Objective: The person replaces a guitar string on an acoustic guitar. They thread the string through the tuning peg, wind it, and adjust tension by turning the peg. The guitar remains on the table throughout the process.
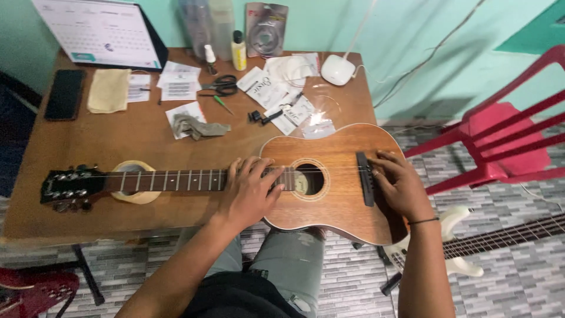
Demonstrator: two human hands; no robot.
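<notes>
Glossy brown wooden acoustic guitar [338, 176] flat on wooden table [118, 141]. Left hand [250, 191] open, pressing fretboard; right hand [400, 185] curled, fingertips at black bridge [366, 178].

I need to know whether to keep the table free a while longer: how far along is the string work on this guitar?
Strings already run from the headstock along the neck to the bridge, and opened string packets lie on the table. In hand: the left hand presses the strings near the soundhole while the right hand works at the bridge. Whether every string is fitted or tuned cannot be told. The scissors lie unused.
</notes>
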